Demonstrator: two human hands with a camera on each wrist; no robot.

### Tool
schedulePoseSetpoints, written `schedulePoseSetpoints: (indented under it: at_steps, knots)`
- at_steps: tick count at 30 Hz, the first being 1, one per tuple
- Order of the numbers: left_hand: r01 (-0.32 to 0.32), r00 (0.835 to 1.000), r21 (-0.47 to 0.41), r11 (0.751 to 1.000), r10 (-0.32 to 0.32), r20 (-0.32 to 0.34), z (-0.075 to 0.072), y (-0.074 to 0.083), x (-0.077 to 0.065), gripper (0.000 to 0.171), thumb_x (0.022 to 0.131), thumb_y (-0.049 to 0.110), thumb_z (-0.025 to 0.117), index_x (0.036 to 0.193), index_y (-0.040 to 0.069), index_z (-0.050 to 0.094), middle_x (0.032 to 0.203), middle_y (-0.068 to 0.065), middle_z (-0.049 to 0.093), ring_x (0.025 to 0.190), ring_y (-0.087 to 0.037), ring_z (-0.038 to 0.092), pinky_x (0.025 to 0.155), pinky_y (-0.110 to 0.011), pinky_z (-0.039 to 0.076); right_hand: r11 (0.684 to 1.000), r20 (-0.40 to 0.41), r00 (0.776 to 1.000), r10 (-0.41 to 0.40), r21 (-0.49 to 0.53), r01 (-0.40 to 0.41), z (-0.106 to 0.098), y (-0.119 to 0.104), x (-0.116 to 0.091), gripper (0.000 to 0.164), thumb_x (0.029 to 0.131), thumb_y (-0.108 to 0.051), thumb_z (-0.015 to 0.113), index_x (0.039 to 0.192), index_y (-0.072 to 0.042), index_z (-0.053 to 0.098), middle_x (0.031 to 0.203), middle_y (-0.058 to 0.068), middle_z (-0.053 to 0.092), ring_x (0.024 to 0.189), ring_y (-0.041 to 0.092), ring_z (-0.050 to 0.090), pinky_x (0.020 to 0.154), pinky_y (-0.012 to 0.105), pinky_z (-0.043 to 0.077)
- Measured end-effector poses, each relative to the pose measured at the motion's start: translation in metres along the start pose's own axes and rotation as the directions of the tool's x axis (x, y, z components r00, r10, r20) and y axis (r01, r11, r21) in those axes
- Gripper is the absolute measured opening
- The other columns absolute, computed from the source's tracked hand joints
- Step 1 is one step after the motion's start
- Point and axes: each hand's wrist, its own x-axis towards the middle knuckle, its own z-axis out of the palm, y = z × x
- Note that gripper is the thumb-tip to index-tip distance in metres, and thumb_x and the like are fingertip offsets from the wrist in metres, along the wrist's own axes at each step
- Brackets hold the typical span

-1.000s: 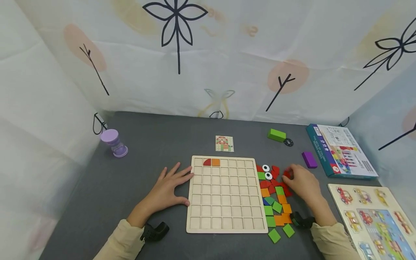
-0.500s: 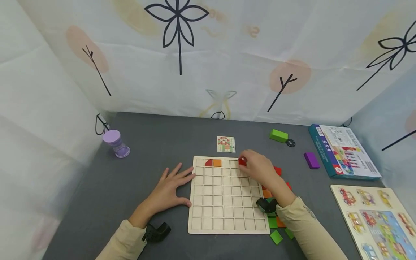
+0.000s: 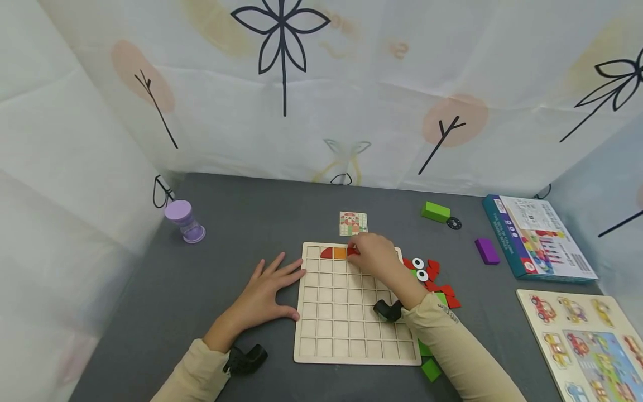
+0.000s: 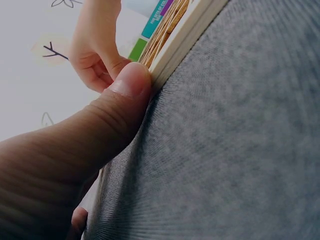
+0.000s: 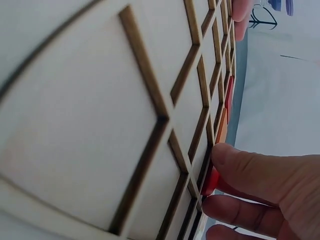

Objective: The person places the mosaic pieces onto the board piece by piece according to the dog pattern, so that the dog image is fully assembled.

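Note:
A wooden grid board (image 3: 331, 328) lies on the dark table. In its top row sit a red rounded piece (image 3: 326, 253) and an orange square tile (image 3: 340, 253). My right hand (image 3: 377, 258) pinches another red tile (image 5: 211, 181) between thumb and fingers, right at the top-row cell beside the orange one. Most of that tile is hidden by the fingers. My left hand (image 3: 261, 291) rests with fingers spread on the board's left side; its thumb (image 4: 131, 82) touches the board's edge in the left wrist view.
Loose red tiles (image 3: 446, 295), green tiles (image 3: 430, 369) and white rings (image 3: 418, 263) lie right of the board. A pattern card (image 3: 353, 223) lies behind it. Farther right are a green block (image 3: 435, 211), a purple block (image 3: 487, 251), a box (image 3: 545, 240) and a picture puzzle (image 3: 532, 329). A purple hourglass (image 3: 186, 220) stands left.
My right hand picked a red tile from the loose pile, carried it left over the board's top row and brought it next to the orange tile. My left hand stays at the board's edge.

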Motion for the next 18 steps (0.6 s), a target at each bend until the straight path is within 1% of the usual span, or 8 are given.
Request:
schedulePoseSetpoints:
  at_steps: [4, 7, 10, 14, 18]
  knots:
    - [0.002, 1.0, 0.002, 1.0, -0.002, -0.001, 0.0, 0.0, 0.0, 0.091, 0.057, 0.061, 0.068, 0.135, 0.022, 0.041, 0.143, 0.003, 0.031, 0.135, -0.03, 0.012, 0.101, -0.059, 0.001, 0.999, -0.006, 1.0, -0.002, -0.035, 0.002, -0.001, -0.002, -0.001, 0.019, 0.076, -0.028, 0.07, 0.091, -0.017, 0.069, 0.081, -0.004, 0.063, 0.068, 0.011, 0.056, 0.055, 0.029, 0.044]
    - [0.003, 1.0, 0.001, 1.0, -0.003, -0.001, 0.0, 0.001, 0.001, 0.091, 0.057, 0.061, 0.068, 0.135, 0.022, 0.041, 0.143, 0.004, 0.031, 0.135, -0.03, 0.013, 0.101, -0.059, 0.001, 0.998, -0.023, 1.0, -0.021, -0.055, 0.02, -0.001, -0.002, -0.004, 0.021, 0.076, -0.029, 0.07, 0.094, -0.017, 0.069, 0.084, -0.003, 0.062, 0.068, 0.012, 0.056, 0.054, 0.029, 0.044]
    - [0.013, 1.0, -0.003, 1.0, -0.013, 0.001, 0.001, 0.001, 0.0, 0.091, 0.057, 0.061, 0.068, 0.135, 0.022, 0.041, 0.143, 0.005, 0.03, 0.135, -0.03, 0.013, 0.101, -0.059, 0.002, 1.0, -0.052, 0.998, -0.023, -0.015, 0.023, -0.003, 0.0, -0.011, 0.024, 0.077, -0.027, 0.069, 0.098, -0.018, 0.068, 0.088, -0.003, 0.061, 0.069, 0.012, 0.056, 0.052, 0.027, 0.043]
    - [0.02, 1.0, -0.006, 1.0, -0.02, 0.011, 0.001, 0.001, 0.001, 0.091, 0.057, 0.062, 0.067, 0.135, 0.024, 0.04, 0.144, 0.005, 0.029, 0.135, -0.029, 0.012, 0.101, -0.06, 0.001, 0.996, -0.107, 0.994, 0.032, 0.085, -0.023, -0.01, 0.017, -0.026, 0.026, 0.078, -0.026, 0.068, 0.103, -0.02, 0.066, 0.091, -0.003, 0.059, 0.068, 0.012, 0.056, 0.05, 0.026, 0.042]
    - [0.019, 1.0, -0.006, 1.0, -0.019, 0.015, -0.001, 0.001, 0.001, 0.091, 0.057, 0.061, 0.068, 0.135, 0.024, 0.04, 0.144, 0.005, 0.029, 0.135, -0.029, 0.011, 0.101, -0.06, 0.001, 0.988, -0.139, 0.985, 0.099, 0.128, -0.082, -0.02, 0.049, -0.05, 0.026, 0.078, -0.024, 0.068, 0.103, -0.018, 0.065, 0.09, 0.001, 0.059, 0.061, 0.012, 0.051, 0.046, 0.025, 0.038]
